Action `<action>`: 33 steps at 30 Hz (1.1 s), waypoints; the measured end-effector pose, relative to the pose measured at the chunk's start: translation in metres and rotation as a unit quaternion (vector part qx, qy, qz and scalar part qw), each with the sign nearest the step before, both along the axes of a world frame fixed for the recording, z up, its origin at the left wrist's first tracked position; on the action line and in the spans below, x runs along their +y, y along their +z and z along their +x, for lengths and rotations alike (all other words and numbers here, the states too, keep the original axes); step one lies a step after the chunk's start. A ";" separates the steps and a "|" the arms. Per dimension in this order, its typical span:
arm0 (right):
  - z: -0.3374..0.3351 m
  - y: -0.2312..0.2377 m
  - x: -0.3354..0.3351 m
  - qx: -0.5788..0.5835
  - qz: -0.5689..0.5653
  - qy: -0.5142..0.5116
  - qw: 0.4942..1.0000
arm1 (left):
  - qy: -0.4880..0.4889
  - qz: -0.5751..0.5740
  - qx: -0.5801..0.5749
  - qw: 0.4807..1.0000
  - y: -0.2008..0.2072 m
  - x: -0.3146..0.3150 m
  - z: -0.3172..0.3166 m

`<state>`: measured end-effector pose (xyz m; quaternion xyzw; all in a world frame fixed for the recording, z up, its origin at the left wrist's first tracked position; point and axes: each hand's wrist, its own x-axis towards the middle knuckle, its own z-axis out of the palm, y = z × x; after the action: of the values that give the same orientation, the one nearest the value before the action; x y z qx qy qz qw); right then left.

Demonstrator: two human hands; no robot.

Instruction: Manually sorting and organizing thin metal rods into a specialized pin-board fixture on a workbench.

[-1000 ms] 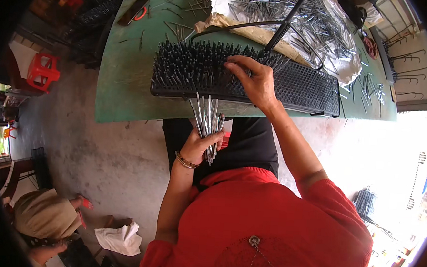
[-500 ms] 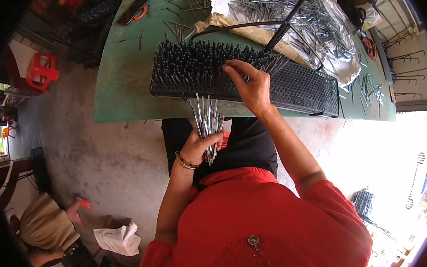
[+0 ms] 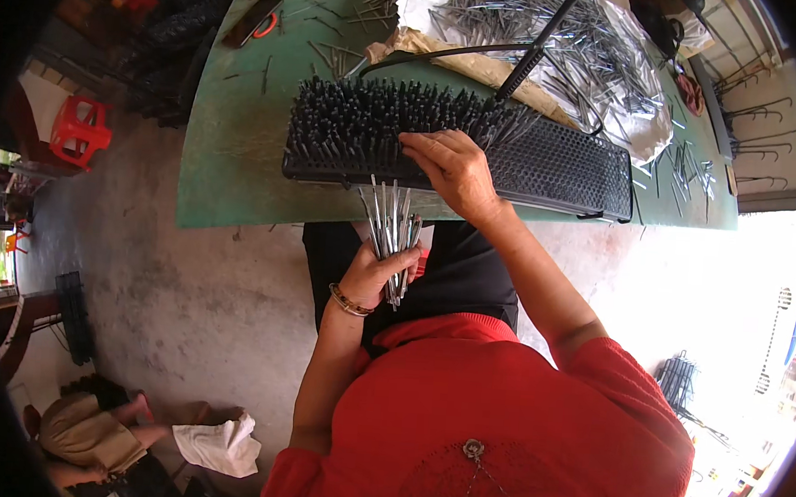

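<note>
A bundle of thin silvery metal rods [image 3: 389, 213] stands fanned upward in my left hand [image 3: 376, 273], which is closed around its lower part in front of the table edge. My right hand [image 3: 458, 168] is over a long black perforated rack [image 3: 571, 168], thumb and fingertips pinched together at its front side. Whether a rod is between those fingertips is too small to tell. Many dark-tipped rods [image 3: 346, 122] stand upright in the rack's left part, while bare holes show on its right. A black strap-like handle [image 3: 523, 69] rises from the rack.
The green table [image 3: 231, 147] bears a large heap of loose rods [image 3: 584, 41] on white sheeting behind the rack. A phone [image 3: 252, 21] and an orange-red ring-shaped handle [image 3: 266, 26] lie at far left. A red stool [image 3: 81, 129] and another person [image 3: 90, 435] are to the left.
My right hand has moved slightly left and down toward the rack's front, its fingers drawn closer together. My left hand keeps the bundle almost in place. The other person's limbs have shifted.
</note>
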<state>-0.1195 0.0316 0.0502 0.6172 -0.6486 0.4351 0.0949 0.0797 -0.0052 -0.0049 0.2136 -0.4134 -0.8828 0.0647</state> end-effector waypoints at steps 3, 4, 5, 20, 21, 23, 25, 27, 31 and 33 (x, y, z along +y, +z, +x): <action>0.001 0.001 0.000 0.007 0.018 0.003 1.000 | 0.000 0.001 -0.004 1.000 -0.002 0.001 0.001; 0.001 0.001 -0.001 0.009 0.024 0.003 1.000 | -0.001 0.001 -0.007 1.000 -0.001 0.001 0.000; 0.002 0.002 -0.001 0.009 0.024 0.004 1.000 | 0.000 0.001 -0.007 1.000 0.000 0.001 0.000; 0.003 0.006 -0.003 0.033 0.024 0.012 0.999 | -0.014 0.009 0.008 1.000 0.001 0.004 -0.002; 0.005 0.006 -0.003 0.020 0.034 0.017 0.999 | -0.008 0.011 0.006 1.000 0.003 0.005 -0.002; 0.005 0.005 -0.003 0.006 0.044 0.021 0.999 | -0.003 0.014 0.004 1.000 0.004 0.005 -0.002; 0.002 0.004 -0.003 0.013 0.035 -0.004 0.999 | -0.006 0.019 0.013 1.000 0.002 0.005 -0.003; 0.005 0.005 -0.003 0.021 0.036 0.010 0.999 | -0.007 0.016 0.011 1.000 0.001 0.005 -0.003; 0.006 0.004 -0.004 0.021 0.035 0.006 0.999 | -0.007 0.013 0.011 1.000 0.002 0.004 -0.002; 0.004 0.003 -0.004 0.025 0.033 -0.001 0.999 | -0.005 0.016 0.010 1.000 0.001 0.004 -0.003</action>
<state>-0.1153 0.0280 0.0534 0.6302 -0.6606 0.3979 0.0908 0.0771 -0.0013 -0.0042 0.2036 -0.4000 -0.8915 0.0612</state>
